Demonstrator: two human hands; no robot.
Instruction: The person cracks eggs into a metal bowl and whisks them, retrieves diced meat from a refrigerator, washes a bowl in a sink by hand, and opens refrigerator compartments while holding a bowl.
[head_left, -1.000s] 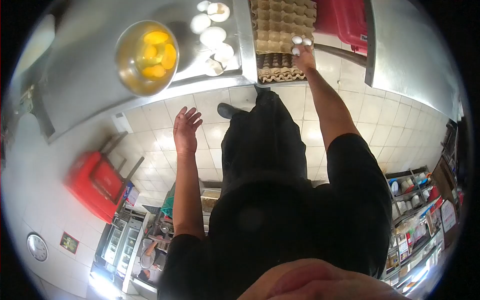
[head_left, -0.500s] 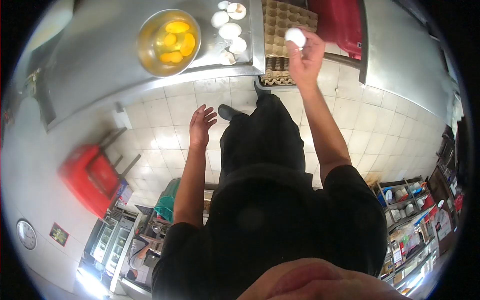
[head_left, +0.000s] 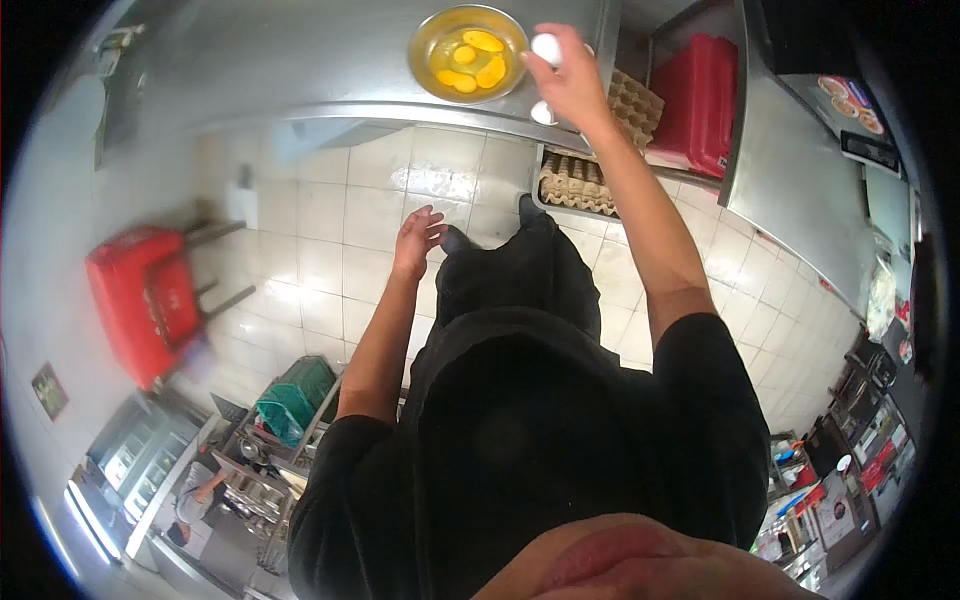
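Note:
A white egg [head_left: 546, 48] is pinched in the fingers of my right hand [head_left: 572, 85], just right of the metal bowl's rim. Several yolks [head_left: 490, 72] and clear egg white lie in that round metal bowl [head_left: 423, 50]. Below my right hand an eggshell [head_left: 543, 113] shows on the counter; other shells there are mostly hidden behind the hand. My left hand [head_left: 419, 238] hangs over the floor in front of the counter, fingers loosely apart, holding nothing.
Cardboard egg trays [head_left: 632, 108] stand right of the steel counter [head_left: 300, 60], with more stacked in a container [head_left: 575, 188] lower down. A red bin [head_left: 695, 105] sits beyond them. A red chair [head_left: 145, 300] is at left. A person [head_left: 195, 495] is in the background.
My right hand has carried the egg from above the egg trays left to beside the bowl. The view has turned, shifting the bowl rightward in it. My left hand stays empty.

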